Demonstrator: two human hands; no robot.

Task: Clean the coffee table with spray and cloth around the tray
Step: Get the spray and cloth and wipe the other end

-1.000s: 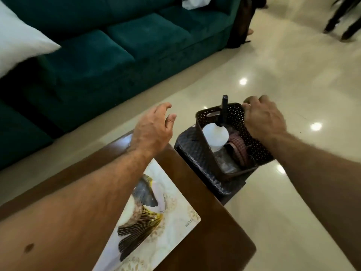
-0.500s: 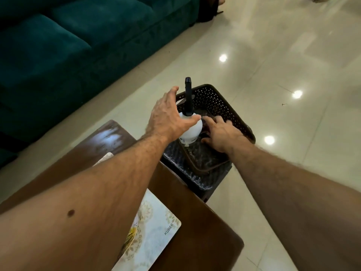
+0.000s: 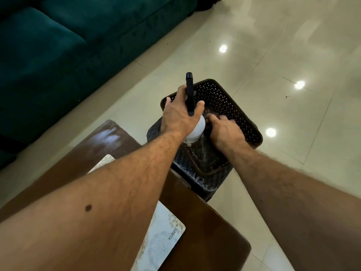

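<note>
Left hand (image 3: 178,116) grips spray bottle (image 3: 196,130); right hand (image 3: 224,130), beside the bottle in basket (image 3: 234,106), grip unclear. Lifting may snag the rim and tip the basket.

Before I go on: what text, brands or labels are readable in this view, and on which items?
"KUBER": printed near the corner of the tray on the coffee table.
Small dark marks low on the white spray bottle held by the left hand: too small to read.
Nothing else readable.

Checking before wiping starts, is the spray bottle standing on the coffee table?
No, the left hand grips the spray bottle over the brown basket.
</note>
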